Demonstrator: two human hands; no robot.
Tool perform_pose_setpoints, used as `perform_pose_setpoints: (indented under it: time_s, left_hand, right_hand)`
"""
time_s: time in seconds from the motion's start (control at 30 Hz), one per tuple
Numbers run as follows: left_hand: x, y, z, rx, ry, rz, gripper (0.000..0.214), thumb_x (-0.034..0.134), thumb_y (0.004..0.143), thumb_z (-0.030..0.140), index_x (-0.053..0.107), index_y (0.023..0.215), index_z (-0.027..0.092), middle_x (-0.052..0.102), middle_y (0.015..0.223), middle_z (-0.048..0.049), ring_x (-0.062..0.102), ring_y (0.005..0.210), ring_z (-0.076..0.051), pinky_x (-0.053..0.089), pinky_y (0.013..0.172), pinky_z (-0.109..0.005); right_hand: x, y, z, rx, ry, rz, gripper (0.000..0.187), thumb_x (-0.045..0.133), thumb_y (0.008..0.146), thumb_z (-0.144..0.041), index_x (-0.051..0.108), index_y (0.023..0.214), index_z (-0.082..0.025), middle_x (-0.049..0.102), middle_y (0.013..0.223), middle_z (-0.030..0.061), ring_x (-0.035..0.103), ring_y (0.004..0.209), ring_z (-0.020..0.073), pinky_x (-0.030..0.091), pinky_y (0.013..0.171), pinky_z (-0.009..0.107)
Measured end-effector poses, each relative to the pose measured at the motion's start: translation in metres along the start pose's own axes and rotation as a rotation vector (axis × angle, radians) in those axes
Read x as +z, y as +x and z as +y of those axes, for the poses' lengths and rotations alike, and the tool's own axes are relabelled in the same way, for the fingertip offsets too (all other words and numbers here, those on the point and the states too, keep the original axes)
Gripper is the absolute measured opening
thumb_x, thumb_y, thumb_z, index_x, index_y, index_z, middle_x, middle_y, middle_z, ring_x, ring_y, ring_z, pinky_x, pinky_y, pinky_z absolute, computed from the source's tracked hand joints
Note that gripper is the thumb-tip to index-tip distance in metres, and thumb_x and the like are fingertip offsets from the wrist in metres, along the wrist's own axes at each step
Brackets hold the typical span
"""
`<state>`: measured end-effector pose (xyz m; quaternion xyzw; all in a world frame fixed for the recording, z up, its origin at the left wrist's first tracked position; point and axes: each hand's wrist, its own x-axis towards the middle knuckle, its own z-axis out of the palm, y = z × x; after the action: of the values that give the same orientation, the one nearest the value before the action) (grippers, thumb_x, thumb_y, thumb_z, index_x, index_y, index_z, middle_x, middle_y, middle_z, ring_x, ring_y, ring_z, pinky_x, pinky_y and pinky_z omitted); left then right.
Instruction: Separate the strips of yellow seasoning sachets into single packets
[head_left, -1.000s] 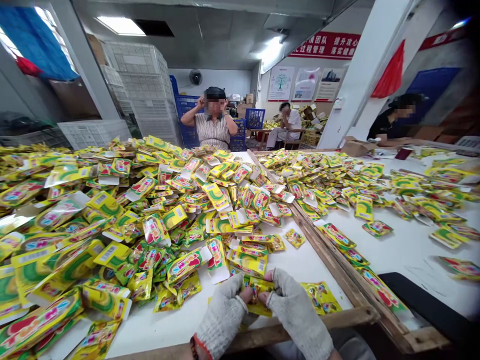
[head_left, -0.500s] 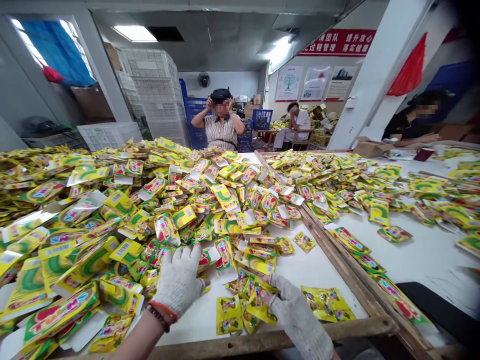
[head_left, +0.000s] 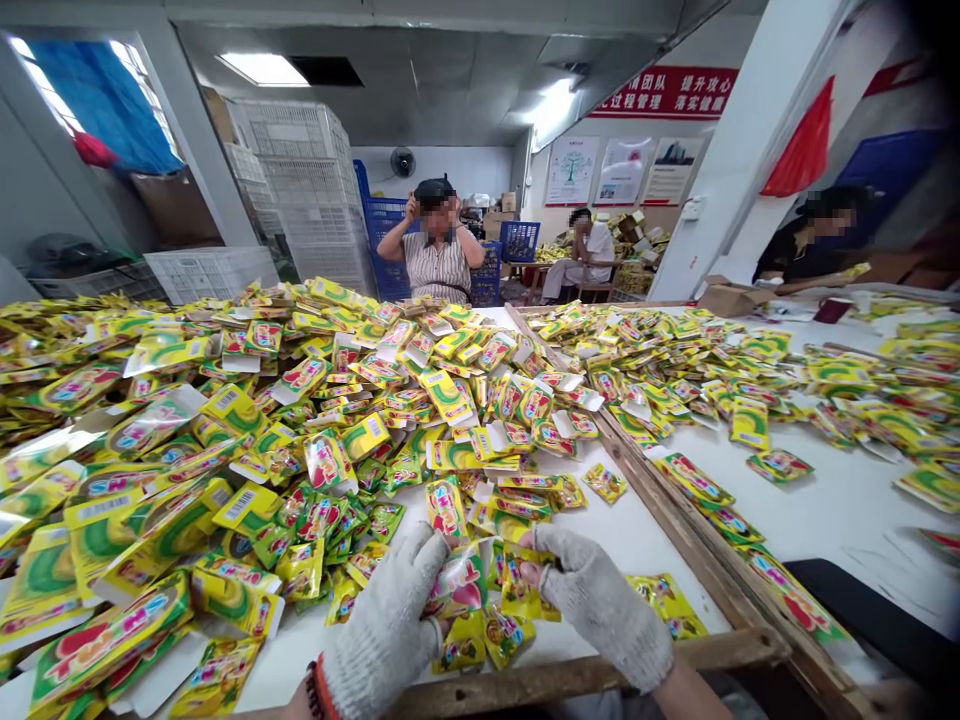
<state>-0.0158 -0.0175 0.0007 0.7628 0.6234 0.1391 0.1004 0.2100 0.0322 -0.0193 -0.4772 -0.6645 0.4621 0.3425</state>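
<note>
My left hand (head_left: 394, 615), in a white knit glove, is closed on a small printed candy box (head_left: 461, 580) with pink and white lettering. A white flap stands up at the box's right end. My gloved right hand (head_left: 600, 600), its fingertips bare, pinches a yellow sachet (head_left: 521, 590) right beside that flap. Whether the sachet's edge is inside the box I cannot tell. Below both hands lie more yellow sachets (head_left: 506, 635) on the white tabletop (head_left: 555, 650). Another sachet pair (head_left: 667, 605) lies partly behind my right hand.
A big heap of printed boxes (head_left: 240, 410) and sachets covers the left and middle. A wooden divider strip (head_left: 660, 510) runs along the right, and a wooden edge (head_left: 495, 690) borders the front. A dark flat object (head_left: 847, 600) lies at right. Several people sit beyond, including one person (head_left: 439, 260) opposite.
My left hand has moved from the heap toward the right hand and now holds a box. My right hand has brought its sachet up beside the box. The view has shifted slightly.
</note>
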Motion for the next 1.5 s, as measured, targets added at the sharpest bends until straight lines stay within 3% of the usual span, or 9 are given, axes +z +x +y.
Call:
perform_pose_setpoints:
  time_s: [0.33, 0.57, 0.77, 0.9, 1.13, 1.23, 1.33, 1.43, 1.5]
  left_hand:
    - [-0.006, 0.0, 0.005, 0.04, -0.02, -0.162, 0.077, 0.05, 0.057, 0.005, 0.048, 0.132, 0.025, 0.043, 0.142, -0.0046, 0.038, 0.131, -0.024, 0.032, 0.112, -0.035]
    - [0.029, -0.005, 0.009, -0.051, -0.073, -0.165, 0.074, 0.057, 0.063, 0.016, 0.043, 0.136, 0.017, 0.035, 0.148, -0.0108, 0.034, 0.136, -0.027, 0.03, 0.114, -0.035]
    - [0.033, -0.005, 0.01, -0.124, -0.062, -0.099, 0.077, 0.055, 0.06, 0.01, 0.045, 0.135, 0.024, 0.039, 0.146, -0.0076, 0.037, 0.134, -0.026, 0.034, 0.112, -0.036]
    - [0.031, -0.004, 0.017, -0.07, -0.076, -0.103, 0.077, 0.054, 0.059, 0.01, 0.046, 0.134, 0.027, 0.038, 0.146, -0.005, 0.037, 0.134, -0.025, 0.035, 0.11, -0.035]
    - [0.031, -0.001, 0.025, -0.135, -0.078, -0.114, 0.078, 0.051, 0.059, 0.01, 0.043, 0.137, 0.021, 0.034, 0.148, -0.0088, 0.035, 0.135, -0.025, 0.036, 0.11, -0.035]
    - [0.03, -0.001, 0.027, -0.106, -0.1, -0.102, 0.07, 0.052, 0.061, 0.009, 0.051, 0.129, 0.023, 0.041, 0.143, -0.0084, 0.038, 0.133, -0.027, 0.036, 0.109, -0.039]
    - [0.027, -0.002, 0.027, -0.069, -0.234, -0.095, 0.068, 0.06, 0.063, 0.011, 0.05, 0.129, 0.024, 0.042, 0.142, -0.009, 0.037, 0.133, -0.029, 0.034, 0.111, -0.039]
    - [0.022, -0.002, 0.021, -0.12, -0.501, -0.051, 0.08, 0.071, 0.068, 0.026, 0.035, 0.139, 0.021, 0.044, 0.14, -0.0121, 0.044, 0.127, -0.027, 0.039, 0.107, -0.036]
    - [0.018, 0.001, 0.019, -0.188, -0.659, -0.069, 0.071, 0.069, 0.074, 0.039, 0.04, 0.135, 0.019, 0.055, 0.127, -0.012, 0.054, 0.115, -0.026, 0.046, 0.098, -0.034]
  right_hand:
    - [-0.015, 0.002, -0.003, -0.027, -0.176, -0.16, 0.023, 0.061, 0.073, -0.025, 0.073, 0.091, -0.02, 0.073, 0.088, 0.0048, 0.065, 0.082, 0.024, 0.05, 0.074, 0.032]
    - [0.012, 0.001, -0.004, -0.133, -0.322, 0.07, 0.022, 0.051, 0.077, -0.016, 0.07, 0.089, -0.018, 0.071, 0.091, 0.0087, 0.064, 0.087, 0.0232, 0.048, 0.082, 0.033]
    - [0.01, -0.008, 0.013, 0.02, 0.014, 0.041, 0.03, 0.06, 0.073, -0.024, 0.066, 0.102, -0.018, 0.071, 0.098, 0.0071, 0.065, 0.087, 0.0216, 0.052, 0.078, 0.031]
    - [0.007, -0.01, 0.009, 0.104, -0.032, 0.074, 0.017, 0.054, 0.076, -0.026, 0.069, 0.079, -0.017, 0.066, 0.063, 0.0018, 0.061, 0.059, 0.0157, 0.047, 0.055, 0.024]
    - [0.014, -0.017, 0.001, 0.189, 0.196, -0.159, 0.032, 0.046, 0.085, -0.038, 0.064, 0.098, -0.015, 0.054, 0.045, -0.0054, 0.049, 0.034, 0.0087, 0.031, 0.038, 0.017]
    - [0.015, -0.021, 0.005, 0.179, 0.212, -0.277, 0.026, 0.05, 0.083, -0.04, 0.059, 0.078, -0.016, 0.051, 0.043, -0.0057, 0.051, 0.035, 0.009, 0.029, 0.037, 0.017]
    - [0.015, -0.021, 0.01, 0.181, 0.287, -0.359, 0.028, 0.056, 0.08, -0.043, 0.054, 0.072, -0.017, 0.051, 0.044, -0.0061, 0.053, 0.036, 0.0094, 0.026, 0.035, 0.016]
    - [0.017, -0.018, 0.013, 0.201, 0.376, -0.301, 0.032, 0.052, 0.083, -0.048, 0.056, 0.084, -0.017, 0.05, 0.042, -0.0072, 0.045, 0.032, 0.0076, 0.025, 0.034, 0.016]
    - [0.019, -0.016, 0.014, 0.2, 0.372, -0.274, 0.032, 0.049, 0.084, -0.048, 0.055, 0.087, -0.017, 0.049, 0.041, -0.0074, 0.04, 0.031, 0.0069, 0.025, 0.035, 0.016]
